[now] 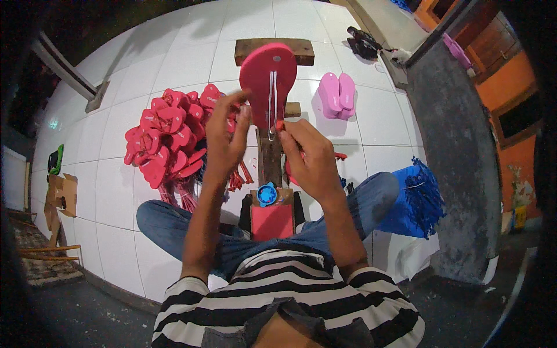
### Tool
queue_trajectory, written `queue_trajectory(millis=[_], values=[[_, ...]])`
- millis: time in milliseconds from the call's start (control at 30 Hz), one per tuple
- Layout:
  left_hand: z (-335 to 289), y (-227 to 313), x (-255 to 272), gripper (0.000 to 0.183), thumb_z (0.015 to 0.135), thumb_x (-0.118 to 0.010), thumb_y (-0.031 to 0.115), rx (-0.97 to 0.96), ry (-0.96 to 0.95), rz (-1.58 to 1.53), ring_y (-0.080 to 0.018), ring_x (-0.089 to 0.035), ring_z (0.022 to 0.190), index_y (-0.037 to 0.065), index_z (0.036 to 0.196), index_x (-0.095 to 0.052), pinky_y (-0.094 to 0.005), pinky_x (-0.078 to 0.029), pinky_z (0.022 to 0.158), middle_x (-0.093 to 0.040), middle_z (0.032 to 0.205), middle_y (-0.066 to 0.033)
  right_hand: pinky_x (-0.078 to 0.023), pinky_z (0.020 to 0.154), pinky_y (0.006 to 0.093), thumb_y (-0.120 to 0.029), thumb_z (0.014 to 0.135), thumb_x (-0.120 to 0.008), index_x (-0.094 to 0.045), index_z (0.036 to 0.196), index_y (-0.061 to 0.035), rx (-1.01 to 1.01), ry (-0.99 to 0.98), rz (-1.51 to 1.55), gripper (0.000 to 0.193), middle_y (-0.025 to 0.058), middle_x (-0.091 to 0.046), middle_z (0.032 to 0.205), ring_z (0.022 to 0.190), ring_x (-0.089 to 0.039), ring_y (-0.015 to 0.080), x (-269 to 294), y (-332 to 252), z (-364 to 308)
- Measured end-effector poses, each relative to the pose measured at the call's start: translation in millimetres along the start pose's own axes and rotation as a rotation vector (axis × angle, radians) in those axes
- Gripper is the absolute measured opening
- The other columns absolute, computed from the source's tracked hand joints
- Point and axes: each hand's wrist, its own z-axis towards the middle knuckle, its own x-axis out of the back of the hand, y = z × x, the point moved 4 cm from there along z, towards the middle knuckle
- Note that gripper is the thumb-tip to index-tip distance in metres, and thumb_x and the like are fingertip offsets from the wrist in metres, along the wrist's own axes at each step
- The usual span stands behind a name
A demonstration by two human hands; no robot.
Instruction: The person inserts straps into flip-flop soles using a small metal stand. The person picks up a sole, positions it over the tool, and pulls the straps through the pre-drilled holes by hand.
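Note:
A red flip-flop sole (255, 75) stands tilted on a wooden stand (268, 162) in front of me. Along its face runs a long, thin pale metal tool (272, 104) with a looped lower end. My left hand (226, 130) is just left of the sole, thumb and fingers apart, nothing visible between them. Close to the tool's lower end, my right hand (310, 153) pinches a small red piece (280, 124); its full shape is hidden by the fingers.
Left lies a heap of red flip-flops (168, 130) with red straps (185, 197) below. Pink soles (337, 95) stand at right. A blue round container (267, 195) and red pad (272, 220) are between my legs. Blue straps (415, 200) lie by my right knee.

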Motion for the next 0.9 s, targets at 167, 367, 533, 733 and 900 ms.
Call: queue_trajectory(millis=[167, 367, 533, 733, 900], values=[[72.1, 36.4, 5.0, 0.028, 0.089, -0.058, 0.015, -0.423, 0.038, 0.331, -0.0295, -0.056, 0.096, 0.002, 0.113, -0.058, -0.0384, -0.044, 0.087, -0.061, 0.107, -0.0134, -0.044, 0.059, 0.0347, -0.011, 0.087, -0.057, -0.062, 0.098, -0.0034, 0.173, -0.019, -0.377, 0.015, 0.0090, -0.053, 0.075, 0.070, -0.057, 0.0245, 9.5, -20.1, -1.1], [102.3, 18.4, -21.7, 0.034, 0.084, -0.063, 0.019, -0.532, -0.272, 0.420, -0.0335, -0.054, 0.104, 0.008, 0.116, -0.059, -0.0412, -0.042, 0.089, -0.063, 0.105, -0.0124, -0.044, 0.068, 0.0377, -0.014, 0.084, -0.061, -0.062, 0.097, -0.0064, 0.241, -0.088, -0.718, 0.016, 0.0059, -0.053, 0.079, 0.078, -0.057, 0.0239, 14.3, -36.3, 16.4], [45.5, 52.0, -6.4, 0.029, 0.081, -0.066, 0.013, -0.582, -0.159, 0.491, -0.0307, -0.057, 0.095, 0.006, 0.108, -0.061, -0.0383, -0.046, 0.081, -0.062, 0.098, -0.0116, -0.044, 0.075, 0.0371, -0.020, 0.087, -0.060, -0.058, 0.109, -0.0076, 0.205, 0.027, -0.327, 0.026, 0.0083, -0.057, 0.093, 0.083, -0.058, 0.0232, 33.4, -19.2, 14.6], [37.6, 19.9, -21.5, 0.023, 0.087, -0.062, 0.010, -0.132, -0.178, -0.193, -0.0179, -0.058, 0.085, 0.001, 0.107, -0.059, -0.0267, -0.046, 0.074, -0.059, 0.094, -0.0110, -0.041, 0.092, 0.0348, -0.028, 0.096, -0.051, -0.050, 0.118, -0.0047, -0.061, -0.042, 0.647, 0.032, 0.0137, -0.053, 0.111, 0.104, -0.054, 0.0246, -10.8, 20.9, 49.8], [15.2, 32.6, -21.9, 0.024, 0.087, -0.060, 0.005, 0.054, -0.096, -0.348, -0.0149, -0.056, 0.086, -0.002, 0.109, -0.056, -0.0259, -0.045, 0.077, -0.057, 0.095, -0.0089, -0.042, 0.089, 0.0318, -0.029, 0.096, -0.050, -0.051, 0.114, -0.0028, -0.063, 0.163, 0.570, 0.031, 0.0124, -0.053, 0.106, 0.100, -0.053, 0.0220, -27.8, 23.8, 31.5]])
